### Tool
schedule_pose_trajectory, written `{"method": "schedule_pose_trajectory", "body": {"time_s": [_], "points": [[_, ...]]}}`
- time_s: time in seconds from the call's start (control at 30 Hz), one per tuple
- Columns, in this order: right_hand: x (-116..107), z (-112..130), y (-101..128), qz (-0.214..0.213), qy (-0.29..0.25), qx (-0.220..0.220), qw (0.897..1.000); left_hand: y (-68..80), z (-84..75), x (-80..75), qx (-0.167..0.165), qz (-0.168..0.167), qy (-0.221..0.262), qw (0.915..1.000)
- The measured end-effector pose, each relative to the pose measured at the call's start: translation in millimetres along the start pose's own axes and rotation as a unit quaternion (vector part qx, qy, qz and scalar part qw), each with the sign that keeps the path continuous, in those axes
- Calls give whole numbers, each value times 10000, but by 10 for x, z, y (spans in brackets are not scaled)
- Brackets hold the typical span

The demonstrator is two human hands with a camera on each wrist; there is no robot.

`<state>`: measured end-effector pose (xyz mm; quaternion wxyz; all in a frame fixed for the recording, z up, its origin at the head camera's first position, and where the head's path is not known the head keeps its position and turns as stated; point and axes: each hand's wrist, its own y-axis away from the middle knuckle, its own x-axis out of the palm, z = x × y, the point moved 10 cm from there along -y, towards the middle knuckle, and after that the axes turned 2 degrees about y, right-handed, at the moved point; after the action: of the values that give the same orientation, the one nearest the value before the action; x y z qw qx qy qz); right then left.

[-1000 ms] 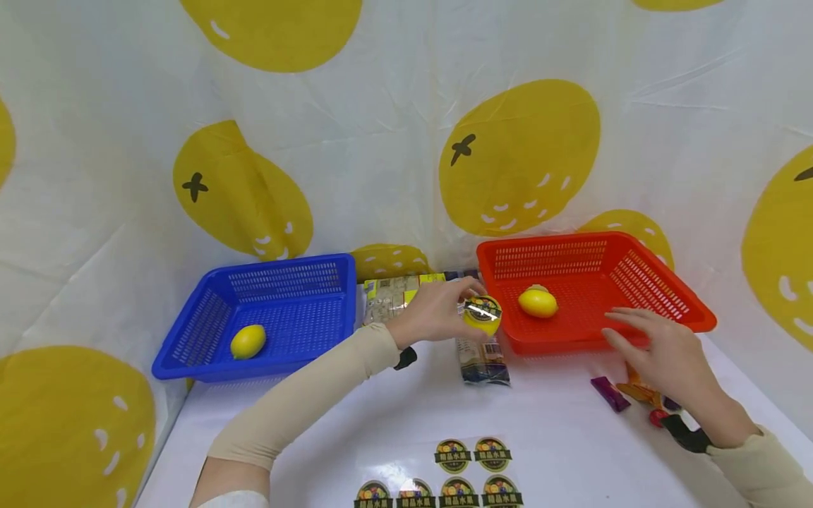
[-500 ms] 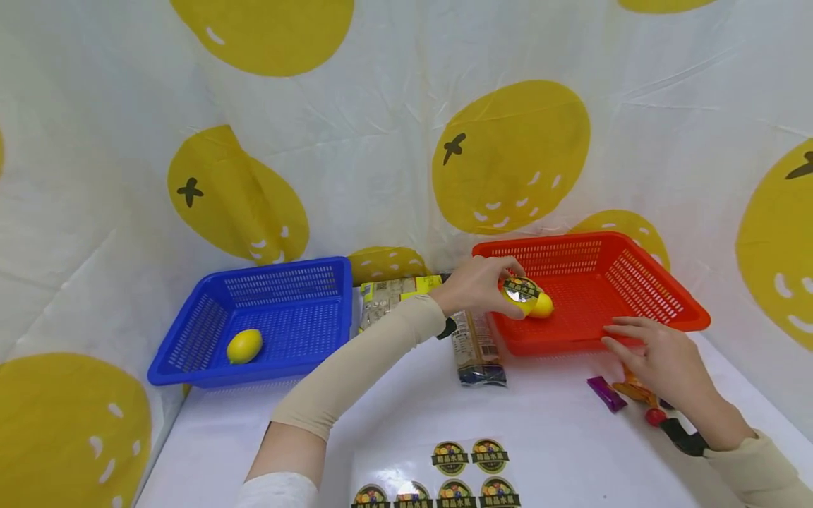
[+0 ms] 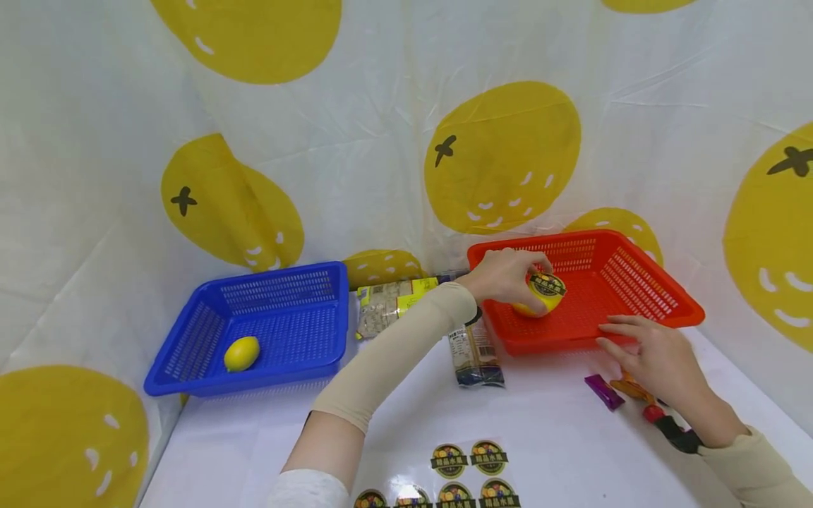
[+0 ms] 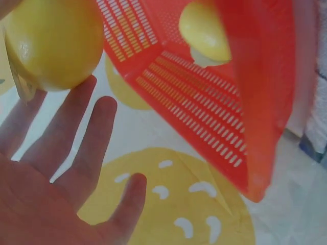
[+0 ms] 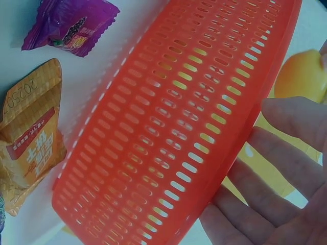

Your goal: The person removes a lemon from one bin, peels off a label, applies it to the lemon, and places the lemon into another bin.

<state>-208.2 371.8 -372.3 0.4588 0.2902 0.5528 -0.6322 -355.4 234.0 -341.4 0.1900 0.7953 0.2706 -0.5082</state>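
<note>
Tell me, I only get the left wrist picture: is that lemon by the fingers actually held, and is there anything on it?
Observer: Yes. The head camera shows the left hand gripping the lemon from above, low inside the red basket. A round dark sticker sits on the top of the lemon.
Operator: And where is the other hand?
Observer: The right hand lies with straight fingers against the near rim of the red basket and holds nothing.
</note>
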Motion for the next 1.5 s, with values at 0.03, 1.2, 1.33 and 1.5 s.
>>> {"method": "schedule_pose_trajectory", "body": {"time_s": [0.03,1.2,1.33,1.5], "points": [[-5,-3,0,-7,8,-1,10000,-38,-21,15,7,31,43,10000],[33,4,17,-446,-220,-77,9987,-757,-180,834,269,129,-496,9983],[49,-6,39,-455,-242,-62,9987,-761,-187,868,298,148,-581,9978],[52,-34,76,-426,-271,20,9987,-752,-222,917,358,220,-819,9958]]}}
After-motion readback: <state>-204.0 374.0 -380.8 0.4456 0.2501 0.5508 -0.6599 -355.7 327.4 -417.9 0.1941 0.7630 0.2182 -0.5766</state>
